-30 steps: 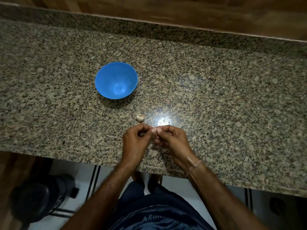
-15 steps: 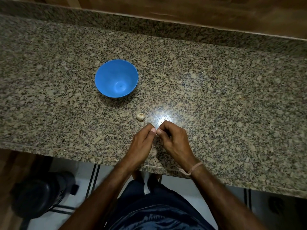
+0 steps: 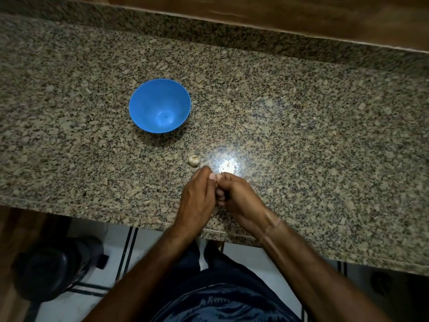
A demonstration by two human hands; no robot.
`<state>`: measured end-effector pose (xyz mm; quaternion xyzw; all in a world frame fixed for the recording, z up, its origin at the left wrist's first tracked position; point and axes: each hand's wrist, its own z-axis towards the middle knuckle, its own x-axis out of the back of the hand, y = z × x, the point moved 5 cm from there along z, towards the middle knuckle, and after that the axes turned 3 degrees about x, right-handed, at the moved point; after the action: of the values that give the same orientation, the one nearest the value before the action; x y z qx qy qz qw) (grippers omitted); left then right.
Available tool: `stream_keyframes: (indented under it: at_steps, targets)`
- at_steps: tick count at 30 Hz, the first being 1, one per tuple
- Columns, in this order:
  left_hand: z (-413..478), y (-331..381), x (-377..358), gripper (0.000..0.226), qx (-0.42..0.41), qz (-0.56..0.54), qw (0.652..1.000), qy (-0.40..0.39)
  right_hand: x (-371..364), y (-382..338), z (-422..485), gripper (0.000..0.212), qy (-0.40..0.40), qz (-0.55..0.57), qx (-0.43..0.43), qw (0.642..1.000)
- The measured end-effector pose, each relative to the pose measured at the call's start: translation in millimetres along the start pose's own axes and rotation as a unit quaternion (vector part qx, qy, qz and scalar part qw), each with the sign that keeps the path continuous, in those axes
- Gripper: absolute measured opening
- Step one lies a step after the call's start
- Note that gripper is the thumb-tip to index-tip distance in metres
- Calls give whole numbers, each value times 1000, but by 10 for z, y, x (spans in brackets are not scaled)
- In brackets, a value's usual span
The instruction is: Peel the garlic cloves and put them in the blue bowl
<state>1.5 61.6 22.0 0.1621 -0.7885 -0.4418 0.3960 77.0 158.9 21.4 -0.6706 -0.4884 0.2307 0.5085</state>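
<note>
Our left hand and right hand have drawn tighter, fingers pinched on a hidden clove, so peeling goes on; another garlic clove lies on the surface, blue bowl empty.

We see the blue bowl upright and empty, left of centre on the counter; one pale garlic clove lies apart, nearer the front edge.

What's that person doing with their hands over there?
A person stands at the granite counter with the left hand and right hand pressed together fingertip to fingertip, as if picking at something small, which is hidden. One garlic piece lies just beyond them. The blue bowl has nothing in it.
</note>
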Motion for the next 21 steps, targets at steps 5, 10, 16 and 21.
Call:
stream_keyframes:
  at_steps: [5, 10, 16, 21]
  targets:
    - [15, -61, -118, 23, 141, -146, 971, -123, 37, 12, -16, 27, 76, -189, 103, 974]
    - [-9, 65, 0, 21, -31, 58, 998, 15, 7, 34, 49, 25, -29, -51, -33, 998]
    - [38, -57, -99, 25, 88, -51, 993, -66, 7, 31, 42, 33, 4, -130, 49, 990]
    - [28, -86, -52, 30, 77, -123, 989, -28, -73, 124, 61, 32, -31, 42, -69, 996]
